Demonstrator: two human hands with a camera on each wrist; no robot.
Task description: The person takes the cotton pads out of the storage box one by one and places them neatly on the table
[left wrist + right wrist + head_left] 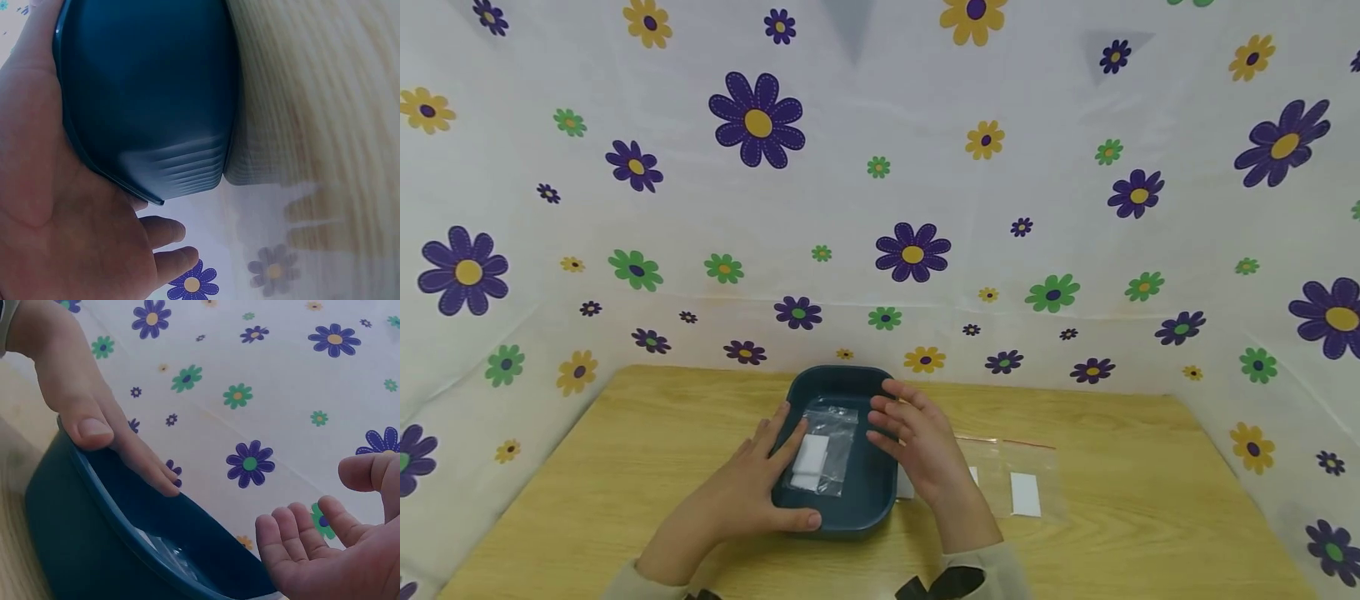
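Observation:
A dark teal plastic bin (868, 475) stands on the table with a clear zip bag (838, 450) inside, white pieces showing through it. My left hand (741, 492) rests over the bin's left rim, its fingers fairly straight and its thumb near the front corner. In the left wrist view the palm lies along the rim of the bin (150, 94). My right hand (925, 442) is raised at the right rim with fingers spread and nothing in it. The right wrist view shows that hand (350, 562) loosely opened beside the bin (119, 544).
To the right of the bin, clear zip bags with red seals lie on the wooden table (1135, 483). One bag (1030, 479) holds a white card; others are partly hidden by the right hand. A flower-printed white cloth (835, 208) rises behind the table and along its sides.

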